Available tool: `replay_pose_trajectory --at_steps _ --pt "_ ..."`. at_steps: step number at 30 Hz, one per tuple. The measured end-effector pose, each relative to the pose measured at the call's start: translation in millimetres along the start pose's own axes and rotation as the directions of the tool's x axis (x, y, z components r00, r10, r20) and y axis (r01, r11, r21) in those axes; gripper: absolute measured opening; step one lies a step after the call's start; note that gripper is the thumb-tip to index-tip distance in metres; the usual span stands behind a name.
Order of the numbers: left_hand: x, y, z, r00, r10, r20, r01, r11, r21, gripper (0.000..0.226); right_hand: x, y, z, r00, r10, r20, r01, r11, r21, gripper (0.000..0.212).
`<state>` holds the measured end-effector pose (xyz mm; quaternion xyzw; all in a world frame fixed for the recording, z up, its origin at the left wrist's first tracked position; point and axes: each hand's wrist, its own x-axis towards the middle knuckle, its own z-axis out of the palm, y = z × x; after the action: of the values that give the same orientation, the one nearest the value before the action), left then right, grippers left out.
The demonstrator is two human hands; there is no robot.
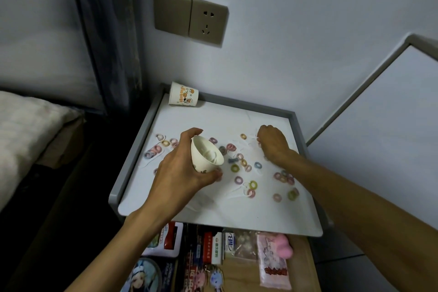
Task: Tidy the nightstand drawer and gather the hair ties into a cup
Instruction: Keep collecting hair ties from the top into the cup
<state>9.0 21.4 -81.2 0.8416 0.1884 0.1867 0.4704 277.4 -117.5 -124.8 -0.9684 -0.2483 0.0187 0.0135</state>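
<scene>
One cup (206, 155) is clasped in the left grip (177, 173); the right grip (272, 144), curled among hair ties (239, 180), cannot be judged.

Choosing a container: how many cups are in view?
2. The held cup is tilted in the left hand; the tipped cup lies on its side at the nightstand's back left corner. More may hide in the partly seen drawer.

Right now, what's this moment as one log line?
left hand: holds cup tilted | right hand: curled among hair ties, grip hidden | spare cup: on its side
</scene>
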Motion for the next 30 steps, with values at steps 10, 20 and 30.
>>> replay_pose_trajectory --at_steps 10,20,30 --pt "0.8 2.2 -5.1 1.0 0.015 -0.021 -0.015 1.0 -0.005 0.088 10.4 0.3 -16.2 0.997 0.057 0.043 -0.067 0.955 0.287 0.022" --pt "0.2 3.4 -8.9 1.0 -0.002 -0.019 0.002 1.0 0.016 0.087 -0.3 -24.7 -11.7 0.995 -0.016 0.098 -0.015 0.954 0.301 0.022" --pt "-1.4 3.6 -7.0 1.0 0.021 -0.023 -0.02 1.0 0.018 0.088 -11.2 -47.7 -4.8 0.996 0.037 0.076 -0.036 0.999 -0.009 0.019"
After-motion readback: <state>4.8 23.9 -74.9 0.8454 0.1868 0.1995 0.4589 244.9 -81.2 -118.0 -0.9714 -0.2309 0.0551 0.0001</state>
